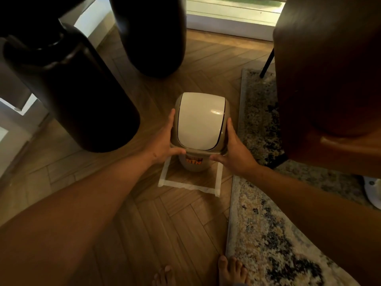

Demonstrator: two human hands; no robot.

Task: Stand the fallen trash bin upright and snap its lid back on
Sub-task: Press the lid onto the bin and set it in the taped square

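A small beige trash bin (192, 165) stands upright on the wooden floor, inside a square of white tape (186, 185). An orange label shows on its front. Its beige lid (201, 120) with a white swing flap sits on top of the bin. My left hand (165, 141) grips the lid's left side, thumb along its front rim. My right hand (233, 150) holds the lid's right side the same way. Whether the lid is fully seated on the bin I cannot tell.
Two big dark vases (78, 89) (152, 36) stand left and behind the bin. A brown chair (329, 79) stands at the right on a patterned rug (268, 223). My bare feet (226, 271) are at the bottom edge. A window sill (231, 23) runs along the back.
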